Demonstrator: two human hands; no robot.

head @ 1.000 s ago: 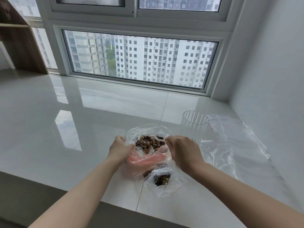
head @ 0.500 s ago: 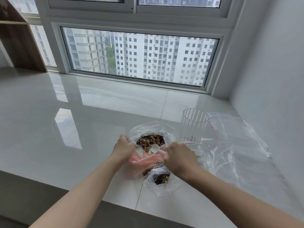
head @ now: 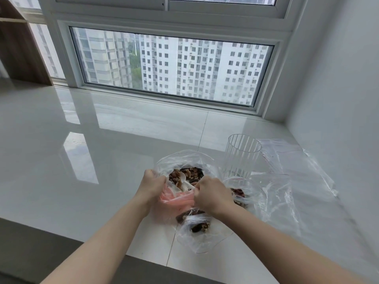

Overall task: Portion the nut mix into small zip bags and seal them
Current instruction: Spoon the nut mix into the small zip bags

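Head-worn view, forward and downward

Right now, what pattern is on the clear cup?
Vertical ribs on the clear cup, seen from the head view.

Soft, even daylight enters through the wide white-framed window [head: 172,68] at the far side. The glossy white tiled sill [head: 61,160] mirrors pale panes as glare on the left. Shadows are faint. Wide-angle bending curves the edges; detail stays fairly sharp.
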